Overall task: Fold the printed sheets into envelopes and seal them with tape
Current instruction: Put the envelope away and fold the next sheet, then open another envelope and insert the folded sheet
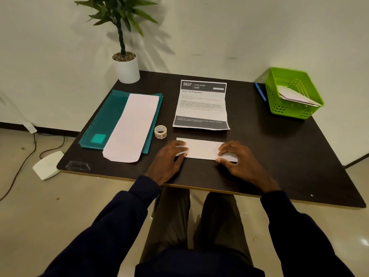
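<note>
I am working at the near middle of the dark surface (279,146), where the folded sheet (201,148) is lying as a flat white strip running left to right. My left grip (169,158) is curling its fingers over the strip's left end and pinching the corner that is lifting there. My right grip (239,160) is bending over the right end with the paper bulging under it, though I cannot tell how the thumb is sitting. I judge I am holding both ends at once so the strip stays square while the ends are turned in to close the envelope. The paper is looking thin and crisp, and it is taking sharp creases. The tape roll (160,132), a small clear ring standing on its side, is waiting just left of the strip, close to my left grip for sealing. A creased printed sheet (201,104) is lying open just beyond, with dark bands across its top and bottom. Further left, a stack of plain sheets (131,126) is resting on a glossy teal folder (103,120). At the far right, a green lattice basket (279,92) is holding what look like finished envelopes (297,96).
</note>
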